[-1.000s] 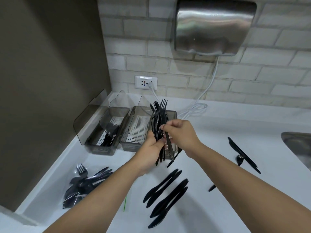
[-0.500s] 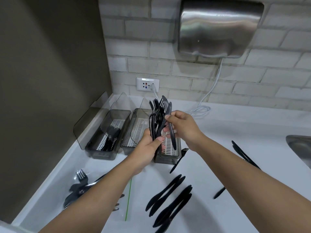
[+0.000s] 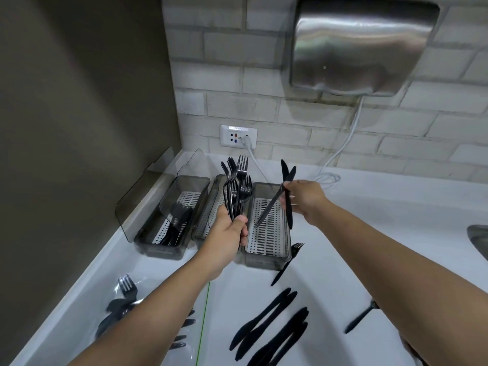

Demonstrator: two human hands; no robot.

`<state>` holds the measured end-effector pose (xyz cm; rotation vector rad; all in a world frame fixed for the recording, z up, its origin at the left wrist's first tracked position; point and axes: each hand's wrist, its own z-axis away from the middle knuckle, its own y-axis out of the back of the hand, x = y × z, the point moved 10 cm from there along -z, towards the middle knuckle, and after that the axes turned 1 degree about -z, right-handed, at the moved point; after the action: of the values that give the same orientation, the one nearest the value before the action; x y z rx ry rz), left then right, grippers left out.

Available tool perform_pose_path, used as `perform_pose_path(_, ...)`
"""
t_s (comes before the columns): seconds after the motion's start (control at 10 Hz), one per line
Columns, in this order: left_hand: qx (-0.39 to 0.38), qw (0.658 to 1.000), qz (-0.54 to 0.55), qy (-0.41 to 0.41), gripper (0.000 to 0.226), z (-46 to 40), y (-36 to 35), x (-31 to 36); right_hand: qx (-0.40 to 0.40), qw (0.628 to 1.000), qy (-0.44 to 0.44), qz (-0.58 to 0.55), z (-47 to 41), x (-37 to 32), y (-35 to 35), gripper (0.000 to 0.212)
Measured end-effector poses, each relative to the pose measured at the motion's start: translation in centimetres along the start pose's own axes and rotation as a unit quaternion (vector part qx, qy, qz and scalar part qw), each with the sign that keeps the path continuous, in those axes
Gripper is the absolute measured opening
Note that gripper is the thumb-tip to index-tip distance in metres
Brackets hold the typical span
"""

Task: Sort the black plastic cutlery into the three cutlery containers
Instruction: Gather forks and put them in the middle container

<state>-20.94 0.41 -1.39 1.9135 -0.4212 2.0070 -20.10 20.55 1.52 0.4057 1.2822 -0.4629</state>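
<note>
The left hand (image 3: 227,237) grips a bunch of black forks (image 3: 236,190), tines up, over the middle container (image 3: 208,220). The right hand (image 3: 303,199) pinches two black knives (image 3: 286,191) crossed above the right container (image 3: 266,228), whose perforated tray is bare. The left container (image 3: 171,220) holds dark cutlery. On the white bench (image 3: 369,220), loose knives (image 3: 272,328) lie near, a lone fork (image 3: 287,262) leans by the right container, and a clear bag of cutlery (image 3: 124,302) sits near left
</note>
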Motion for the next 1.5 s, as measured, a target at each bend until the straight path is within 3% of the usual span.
perform_pose_path(0.1,0.0,1.0,0.007,-0.005,0.006,-0.3,0.0,0.2,0.006,0.997,-0.023,0.071,-1.6,1.5,-1.0,0.007)
perform_pose_path(0.2,0.003,1.0,0.006,-0.004,0.01,-0.7,0.3,0.2,-0.001,0.983,-0.024,0.184,-3.3,3.3,-2.1,0.019)
perform_pose_path(0.4,0.003,1.0,0.007,0.016,0.01,-1.1,0.6,-0.6,-0.007,0.905,-0.043,0.423,-3.5,6.1,-3.7,0.034)
perform_pose_path(0.5,0.002,0.999,0.02,0.025,0.015,-1.1,0.7,-1.0,0.014,0.94,-0.054,0.338,-3.2,6.4,-3.4,0.029)
perform_pose_path(0.6,0.004,0.999,0.039,0.034,0.013,-1.1,0.8,-1.2,-0.002,0.947,-0.026,0.32,-2.8,5.6,-3.6,0.028)
perform_pose_path(0.7,-0.003,0.998,0.054,0.038,0.009,-0.9,0.4,-1.2,-0.009,0.987,0.025,0.159,-1.5,3.5,-3.8,0.027)
perform_pose_path(0.8,-0.012,0.997,0.059,0.04,0.008,-0.9,-0.1,-1.4,-0.109,0.993,0.03,0.015,0.6,1.8,-5.3,0.041)
perform_pose_path(0.9,-0.035,0.998,0.048,0.034,0.007,-0.7,-0.9,-1.5,-0.191,0.981,0.032,0.014,2.5,1.2,-6.7,0.048)
perform_pose_path(1.2,-0.073,0.994,0.067,0.035,0.015,1.5,-3.0,-1.3,-0.183,0.982,0.042,-0.035,4.5,1.8,-5.3,0.021)
perform_pose_path(1.5,-0.069,0.991,0.1,0.053,0.022,3.1,-2.4,-1.6,-0.201,0.978,0.033,-0.054,6.1,1.8,-4.6,0.031)
